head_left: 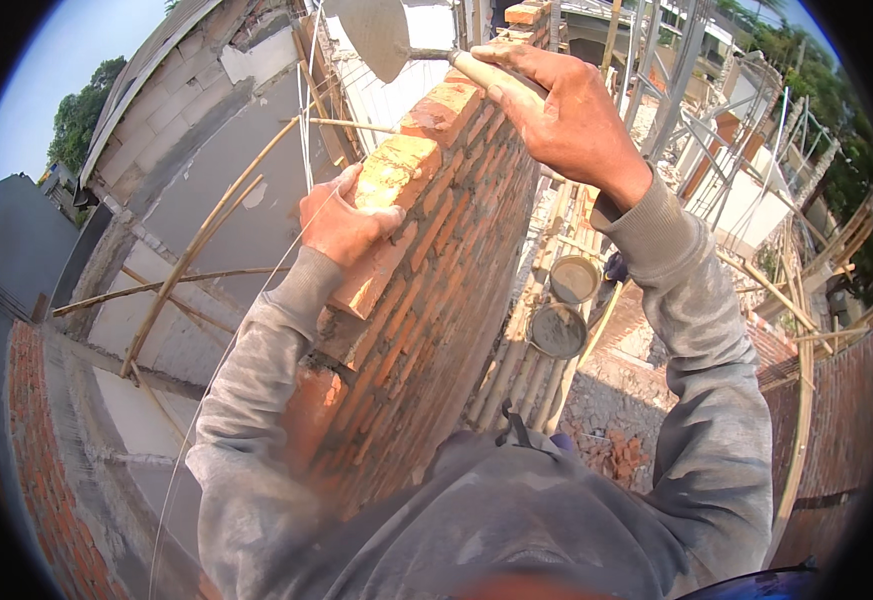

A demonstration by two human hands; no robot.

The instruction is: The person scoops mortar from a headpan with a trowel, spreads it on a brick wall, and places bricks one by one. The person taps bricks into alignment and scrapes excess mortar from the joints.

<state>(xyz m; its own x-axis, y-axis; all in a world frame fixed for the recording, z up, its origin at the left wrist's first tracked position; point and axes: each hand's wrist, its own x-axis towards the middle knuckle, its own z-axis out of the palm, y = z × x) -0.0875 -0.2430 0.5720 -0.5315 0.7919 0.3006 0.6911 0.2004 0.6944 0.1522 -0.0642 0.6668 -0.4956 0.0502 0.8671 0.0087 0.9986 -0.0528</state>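
Observation:
My left hand (341,222) grips the near end of an orange brick (396,168) on top of the brick wall (426,290), its thumb against one side and its fingers on the other. Sunlight falls on the brick's upper face. My right hand (578,115) is wrapped round the wooden handle of a trowel (376,38), held in the air above the wall. The trowel's grey blade points left, past the far end of the brick. Beyond this brick another brick (444,108) lies in line on the wall top.
Right of the wall runs a bamboo platform (501,385) bearing two round buckets, one with pale contents (574,279) and one with grey (557,331). Broken bricks (616,455) lie below. Bamboo poles (181,262) cross at left, beside a thin string (218,370).

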